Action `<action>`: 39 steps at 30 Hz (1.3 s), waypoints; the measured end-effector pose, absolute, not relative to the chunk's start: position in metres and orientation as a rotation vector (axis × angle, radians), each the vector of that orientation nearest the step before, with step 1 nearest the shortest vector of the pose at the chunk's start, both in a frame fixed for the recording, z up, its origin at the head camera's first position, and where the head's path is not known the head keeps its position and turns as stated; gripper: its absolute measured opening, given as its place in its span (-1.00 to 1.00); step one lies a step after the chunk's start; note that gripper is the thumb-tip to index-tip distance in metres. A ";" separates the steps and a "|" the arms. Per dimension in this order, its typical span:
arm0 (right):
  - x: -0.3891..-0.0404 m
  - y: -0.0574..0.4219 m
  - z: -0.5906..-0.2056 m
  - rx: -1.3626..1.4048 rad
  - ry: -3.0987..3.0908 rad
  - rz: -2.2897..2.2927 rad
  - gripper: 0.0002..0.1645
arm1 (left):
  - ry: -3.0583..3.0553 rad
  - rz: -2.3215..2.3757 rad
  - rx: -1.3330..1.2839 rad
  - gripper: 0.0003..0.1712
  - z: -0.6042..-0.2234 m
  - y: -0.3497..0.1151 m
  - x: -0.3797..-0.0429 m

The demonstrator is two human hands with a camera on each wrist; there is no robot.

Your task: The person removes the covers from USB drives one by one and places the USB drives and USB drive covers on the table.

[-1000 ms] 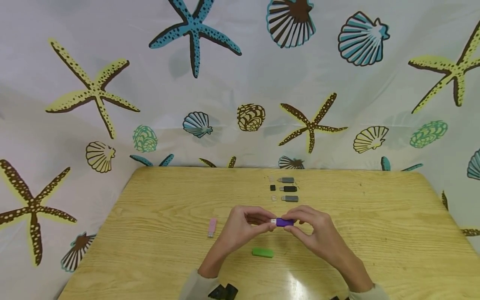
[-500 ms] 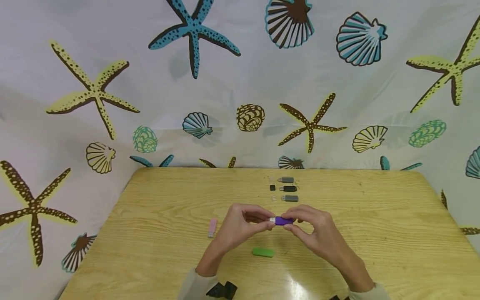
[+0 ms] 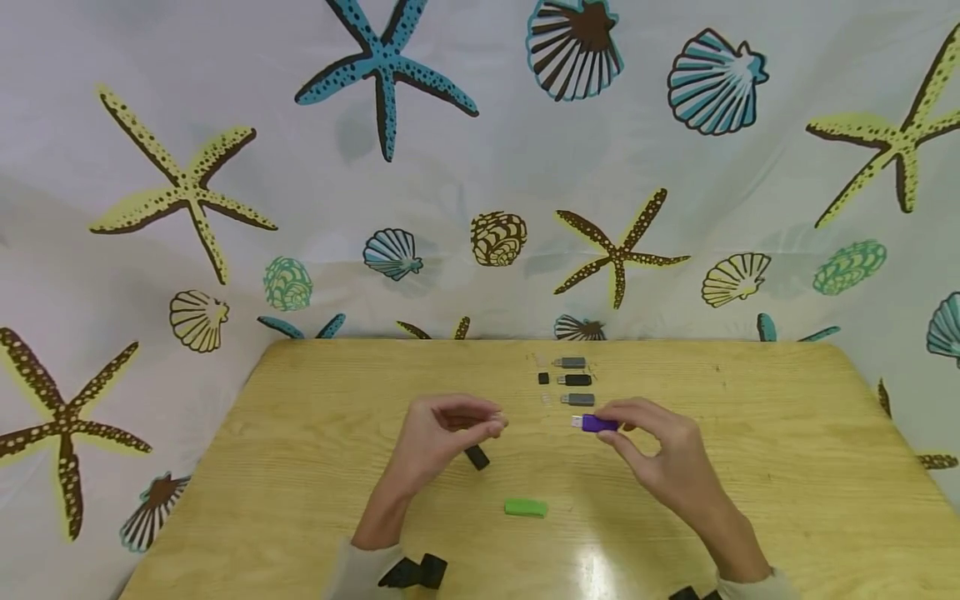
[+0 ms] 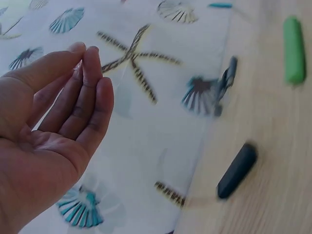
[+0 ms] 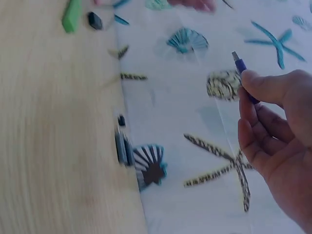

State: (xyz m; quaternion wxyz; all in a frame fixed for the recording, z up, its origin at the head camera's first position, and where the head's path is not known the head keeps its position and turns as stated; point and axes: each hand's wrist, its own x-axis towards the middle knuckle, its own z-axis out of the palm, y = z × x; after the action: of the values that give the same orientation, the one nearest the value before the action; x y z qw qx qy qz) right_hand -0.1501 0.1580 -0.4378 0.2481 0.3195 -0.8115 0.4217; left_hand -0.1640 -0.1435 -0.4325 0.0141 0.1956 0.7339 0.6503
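My right hand (image 3: 663, 450) pinches a purple USB stick (image 3: 598, 423) between thumb and fingers, its metal plug bare and pointing left. That stick also shows at my fingertips in the right wrist view, its plug (image 5: 236, 56) sticking out past the thumb. My left hand (image 3: 442, 437) is apart from it on the left, thumb and fingertips together on a small clear cap (image 3: 498, 417), mostly covered by the fingers. Below those fingertips a black stick (image 3: 477, 457) lies on the table, partly hidden by the hand. Nearer me lies a green stick (image 3: 526, 507).
Toward the back of the wooden table (image 3: 750, 467) lie a grey USB stick (image 3: 573, 363), a black one (image 3: 577, 380) and another grey one (image 3: 579, 400) in a column. A black cap (image 3: 543, 378) sits left of the black one. A shell-patterned cloth (image 3: 435, 183) hangs behind.
My hands have drawn apart, the left one going left with the cap and the right one right with the purple USB stick. The black stick has come into view; the pink one is now hidden.
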 end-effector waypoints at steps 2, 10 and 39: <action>-0.151 0.169 -0.436 0.800 -2.214 1.134 -0.63 | 2.286 2.088 0.587 -0.78 -0.432 -0.155 -0.164; -0.157 0.184 -0.436 0.735 -2.256 1.079 -0.62 | 2.400 2.000 0.609 -0.80 -0.439 -0.154 -0.169; -0.176 0.180 -0.476 0.642 -2.322 1.120 -0.70 | 2.531 1.863 0.461 -0.81 -0.475 -0.122 -0.178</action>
State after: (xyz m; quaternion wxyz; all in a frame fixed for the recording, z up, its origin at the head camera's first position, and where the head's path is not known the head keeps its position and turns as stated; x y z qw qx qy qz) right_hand -0.1761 0.1797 -0.4756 0.2403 0.2347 -0.8484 0.4092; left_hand -0.1785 -0.1222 -0.4748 -0.0174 0.1450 0.7968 0.5864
